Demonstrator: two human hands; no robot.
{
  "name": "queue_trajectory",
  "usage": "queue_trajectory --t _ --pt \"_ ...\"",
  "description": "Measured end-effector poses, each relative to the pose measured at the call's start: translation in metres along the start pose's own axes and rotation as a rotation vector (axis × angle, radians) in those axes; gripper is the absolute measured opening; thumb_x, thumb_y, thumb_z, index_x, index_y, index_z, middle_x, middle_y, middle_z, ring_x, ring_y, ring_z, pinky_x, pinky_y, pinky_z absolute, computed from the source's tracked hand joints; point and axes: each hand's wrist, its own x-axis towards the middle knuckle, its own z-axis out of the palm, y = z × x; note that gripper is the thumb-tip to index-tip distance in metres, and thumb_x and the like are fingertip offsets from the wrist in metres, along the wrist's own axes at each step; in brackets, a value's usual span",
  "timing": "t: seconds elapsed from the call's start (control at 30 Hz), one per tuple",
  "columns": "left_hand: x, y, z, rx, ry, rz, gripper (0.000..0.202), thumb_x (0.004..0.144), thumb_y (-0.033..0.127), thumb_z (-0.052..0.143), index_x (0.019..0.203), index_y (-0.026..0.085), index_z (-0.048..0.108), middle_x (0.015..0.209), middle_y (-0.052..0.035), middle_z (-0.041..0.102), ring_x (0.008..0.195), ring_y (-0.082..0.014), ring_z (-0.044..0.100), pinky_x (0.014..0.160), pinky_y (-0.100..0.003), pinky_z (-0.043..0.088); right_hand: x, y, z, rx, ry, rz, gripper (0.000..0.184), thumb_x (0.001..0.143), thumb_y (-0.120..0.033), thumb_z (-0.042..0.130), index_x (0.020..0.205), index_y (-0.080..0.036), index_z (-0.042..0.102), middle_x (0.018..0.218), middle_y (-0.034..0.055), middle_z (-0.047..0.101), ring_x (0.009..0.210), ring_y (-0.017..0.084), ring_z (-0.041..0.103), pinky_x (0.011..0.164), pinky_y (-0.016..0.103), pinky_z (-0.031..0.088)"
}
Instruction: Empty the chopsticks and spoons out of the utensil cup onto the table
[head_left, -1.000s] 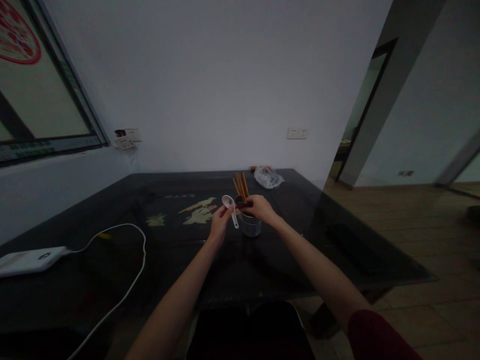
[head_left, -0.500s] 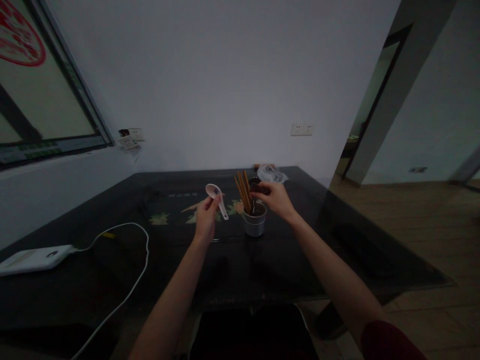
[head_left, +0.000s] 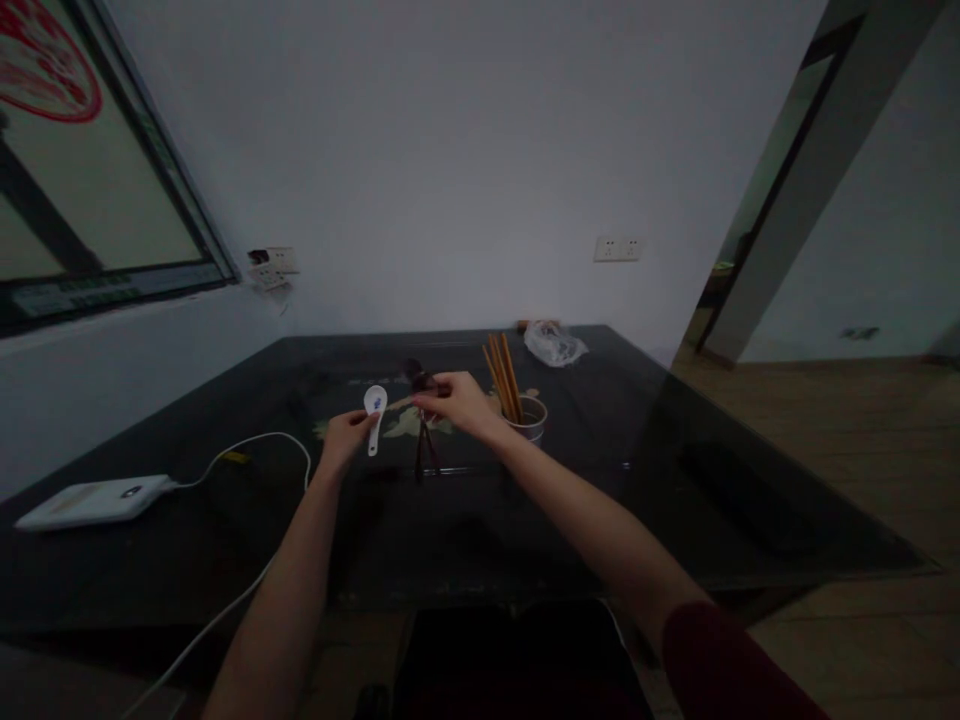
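Looking via head view | our L hand [head_left: 351, 437] pinches white spoon [head_left: 376, 401], bowl end up, over tabletop [head_left: 525, 545] | our R hand [head_left: 459, 402] pinches dark utensils [head_left: 419, 463] (blurred), thin ends down, btwn white spoon & cup [head_left: 534, 431] | chopsticks [head_left: 505, 380] lean in cup, R of R hand | plastic bag [head_left: 555, 344] at back, nr wall [head_left: 465, 180]

I see dim light, faint glints on the dark surface [head_left: 480, 545] and blurred utensils [head_left: 420, 379] in my right hand [head_left: 463, 400].

The left arm [head_left: 292, 580] slants far and right, the right arm [head_left: 592, 510] far and left; left hand [head_left: 345, 440] and right hand [head_left: 463, 402] both pinch.
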Motion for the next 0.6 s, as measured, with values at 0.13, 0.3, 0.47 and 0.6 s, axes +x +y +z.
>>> queue_trajectory --t 0.13,0.3,0.47,0.6 --pt "0.005 -0.010 0.006 0.199 -0.066 -0.022 0.040 0.068 0.034 0.067 0.100 0.008 0.068 0.083 -0.0107 0.072 0.071 -0.0193 0.065 0.058 -0.023 0.043 0.037 0.056 0.036 0.231 0.015 0.304 0.014 0.075 -0.019 0.070 0.071 -0.013 0.058 0.056 -0.0019 0.058 0.051 0.010 0.057 0.052 0.021 0.052" --pt "0.007 -0.019 0.012 0.335 -0.097 -0.025 0.040 0.069 0.031 0.068 0.102 0.008 0.066 0.090 -0.0133 0.071 0.076 -0.0209 0.066 0.061 -0.025 0.043 0.052 0.089 0.058 0.316 0.086 0.487 0.011 0.076 -0.010 0.066 0.071 -0.014 0.057 0.059 -0.0008 0.059 0.051 0.010 0.058 0.051 0.020 0.054" --pt "0.007 -0.024 0.011 0.469 -0.075 0.001 0.031 0.070 0.033 0.067 0.094 0.013 0.066 0.091 -0.0109 0.071 0.083 -0.0217 0.065 0.063 -0.024 0.041 0.060 0.112 0.071 0.286 0.103 0.551 0.010 0.076 -0.008 0.063 0.078 -0.014 0.055 0.058 -0.0014 0.058 0.049 0.011 0.058 0.055 0.025 0.056" --pt "0.005 -0.023 0.013 0.567 -0.110 -0.023 0.030 0.071 0.035 0.066 0.093 0.014 0.067 0.094 -0.0115 0.071 0.084 -0.0220 0.065 0.061 -0.024 0.038 0.066 0.127 0.080 0.268 0.099 0.555 0.013 0.073 -0.008 0.065 0.080 -0.013 0.055 0.056 -0.0010 0.057 0.047 0.012 0.057 0.054 0.029 0.055"
